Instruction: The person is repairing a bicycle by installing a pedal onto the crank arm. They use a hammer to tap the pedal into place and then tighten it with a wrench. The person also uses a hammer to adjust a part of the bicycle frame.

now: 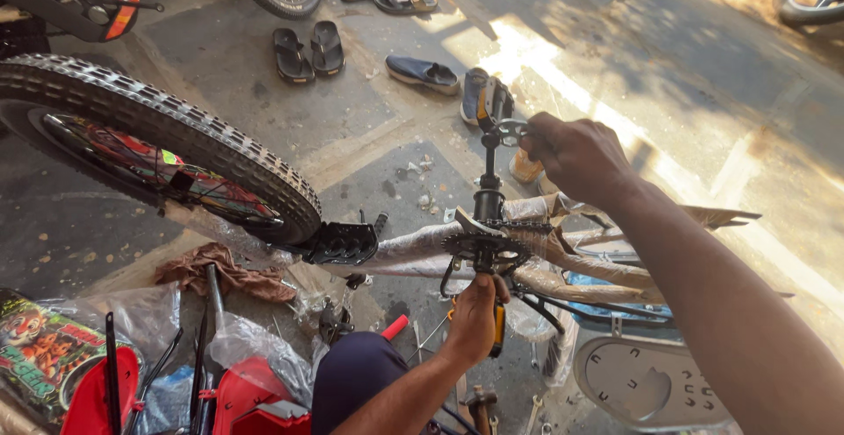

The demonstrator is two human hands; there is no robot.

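Both hands on the crank of a half-unwrapped bike

Near to far: the left hand (475, 316) at about 6 o'clock is closed around the lower crank arm, just under the chainring (479, 246); what looks like a yellow-handled tool (498, 328) hangs right beside it. Chain's already sitting on the ring. The frame (563, 264) lies across the middle, wrapping still on its tubes, so it looks like an assembly partway done. One black pedal (341, 243) is fitted at 9 o'clock. Up at 12 o'clock the right hand (576, 155) is pinched tight on the end of the upper crank arm (490, 167), holding a small metal fitting there. Knobby rear tyre (167, 136) is mounted at 10 o'clock, sandals (308, 50) farther back on the concrete.
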